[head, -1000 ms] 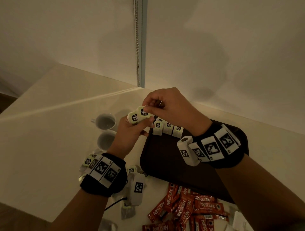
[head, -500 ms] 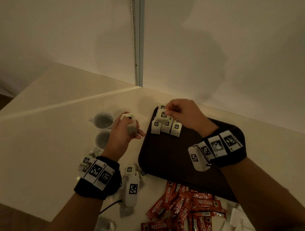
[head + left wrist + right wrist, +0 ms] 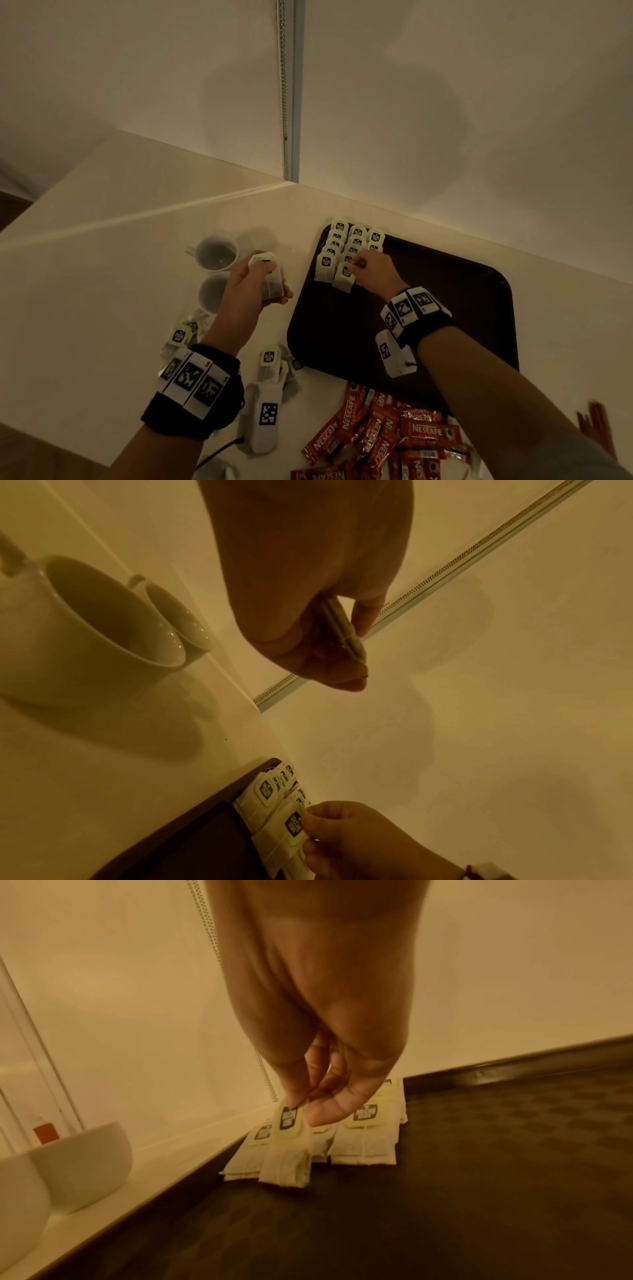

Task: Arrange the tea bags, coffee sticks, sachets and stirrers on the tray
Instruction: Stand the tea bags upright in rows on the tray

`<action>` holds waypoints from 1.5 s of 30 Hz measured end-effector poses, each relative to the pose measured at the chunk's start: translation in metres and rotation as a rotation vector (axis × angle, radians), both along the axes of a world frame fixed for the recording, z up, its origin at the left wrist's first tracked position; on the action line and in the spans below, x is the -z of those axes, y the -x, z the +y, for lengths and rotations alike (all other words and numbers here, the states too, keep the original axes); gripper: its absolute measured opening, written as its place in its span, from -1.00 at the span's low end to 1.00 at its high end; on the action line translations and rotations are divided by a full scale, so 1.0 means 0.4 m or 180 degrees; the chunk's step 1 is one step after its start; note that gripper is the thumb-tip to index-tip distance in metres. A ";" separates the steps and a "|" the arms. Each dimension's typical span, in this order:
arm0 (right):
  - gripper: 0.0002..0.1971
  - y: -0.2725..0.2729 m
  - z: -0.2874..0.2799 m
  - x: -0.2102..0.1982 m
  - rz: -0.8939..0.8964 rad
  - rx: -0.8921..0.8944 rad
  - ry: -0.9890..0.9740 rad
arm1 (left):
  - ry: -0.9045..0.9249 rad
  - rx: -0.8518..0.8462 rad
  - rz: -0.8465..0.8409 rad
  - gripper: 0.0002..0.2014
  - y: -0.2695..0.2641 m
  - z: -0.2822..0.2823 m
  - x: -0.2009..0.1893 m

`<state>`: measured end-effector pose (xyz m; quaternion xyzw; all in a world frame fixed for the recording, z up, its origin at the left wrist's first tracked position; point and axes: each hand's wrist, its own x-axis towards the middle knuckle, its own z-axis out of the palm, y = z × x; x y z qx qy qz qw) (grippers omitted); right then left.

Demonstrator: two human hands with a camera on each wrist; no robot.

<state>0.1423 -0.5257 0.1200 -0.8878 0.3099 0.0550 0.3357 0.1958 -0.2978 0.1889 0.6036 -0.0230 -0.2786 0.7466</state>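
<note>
A dark brown tray [image 3: 445, 315] holds three rows of tea bags [image 3: 358, 236] in its far left corner. My right hand [image 3: 354, 269] pinches the tag of a tea bag [image 3: 343, 279] lying at the near end of the middle row. In the right wrist view, thumb and forefinger of my right hand [image 3: 306, 1107] nip that tag [image 3: 289, 1119], and the bag [image 3: 286, 1167] rests on the tray [image 3: 445, 1191]. My left hand [image 3: 270, 282] hovers left of the tray and grips a tea bag [image 3: 273, 289], seen edge-on [image 3: 342, 627] in the left wrist view.
Two white cups [image 3: 219, 255] [image 3: 213, 291] stand left of the tray, beside my left hand. Loose tea bags [image 3: 272, 368] [image 3: 180, 335] lie on the table near my left wrist. Red coffee sticks [image 3: 387, 435] are heaped in front of the tray. The wall runs close behind.
My right hand took a tea bag from the left hand, carried it to the tray and set it down at the near end of a row. My left hand sank to the tray's left.
</note>
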 end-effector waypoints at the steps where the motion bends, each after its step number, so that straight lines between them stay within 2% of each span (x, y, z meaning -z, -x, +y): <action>1: -0.81 -0.003 0.001 0.002 -0.0004 -0.0010 0.0020 | -0.0006 0.0004 0.0007 -0.79 0.001 0.002 0.001; 12: -0.82 -0.001 -0.020 0.011 -0.0077 0.0131 0.0074 | -0.0058 0.0033 0.0102 -0.89 -0.001 0.005 0.011; 19: -0.81 -0.012 -0.003 0.015 -0.0088 -0.0033 0.0030 | -0.0047 0.0093 0.0094 -0.85 0.002 0.009 0.009; 23: -0.81 -0.011 -0.012 0.014 -0.0125 0.0054 0.0019 | -0.0048 0.0127 0.0061 -0.83 0.002 0.010 0.011; 31: -0.84 -0.012 -0.021 0.014 0.0109 0.0017 0.0088 | -0.0159 0.0146 0.0084 -0.88 0.007 0.006 0.006; 38: -0.86 -0.035 -0.026 0.021 0.0028 0.0047 0.0144 | -0.0207 0.0222 -0.0125 -0.88 0.008 0.009 0.010; 43: -0.82 -0.042 -0.022 0.024 0.0113 0.0022 0.0138 | -0.0197 0.0247 -0.0012 -0.82 0.006 0.008 0.016; 45: -0.77 -0.044 -0.014 0.005 -0.0046 0.0146 0.0121 | -0.0177 0.0329 -0.0043 -0.79 0.008 0.005 0.012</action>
